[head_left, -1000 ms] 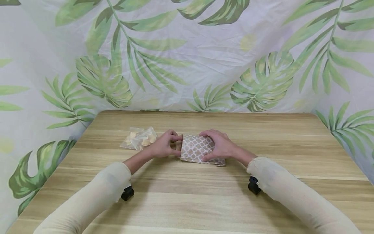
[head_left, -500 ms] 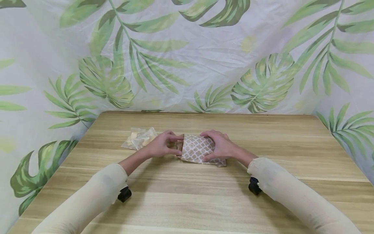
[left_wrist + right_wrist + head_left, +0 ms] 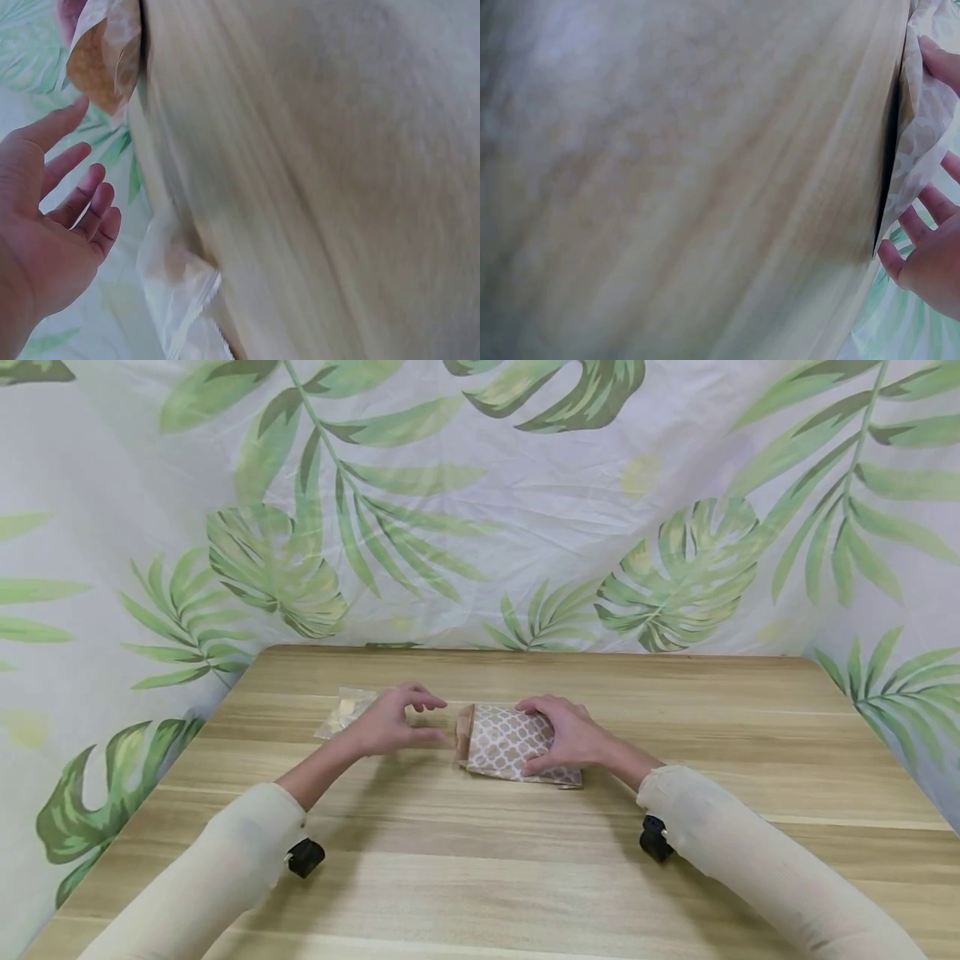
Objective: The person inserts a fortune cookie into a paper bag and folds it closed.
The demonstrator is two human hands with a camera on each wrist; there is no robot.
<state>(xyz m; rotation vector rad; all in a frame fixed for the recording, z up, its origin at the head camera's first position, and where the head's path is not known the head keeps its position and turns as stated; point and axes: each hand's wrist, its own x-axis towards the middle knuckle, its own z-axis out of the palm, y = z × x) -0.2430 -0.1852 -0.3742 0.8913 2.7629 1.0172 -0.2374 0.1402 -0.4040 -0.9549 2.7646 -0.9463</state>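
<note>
Patterned paper bag (image 3: 504, 740) lies within the right grip (image 3: 564, 735).

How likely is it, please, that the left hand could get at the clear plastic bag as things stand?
Probably yes: the left hand holds nothing and the clear plastic bag lies close by on the table, with nothing seen between them in the left wrist view.

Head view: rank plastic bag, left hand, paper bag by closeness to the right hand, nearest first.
1. Paper bag: nearest, held by the right hand at its right part.
2. Left hand: to the left, apart from the paper bag's open end.
3. Plastic bag: farthest left, partly hidden behind the left hand.
</note>
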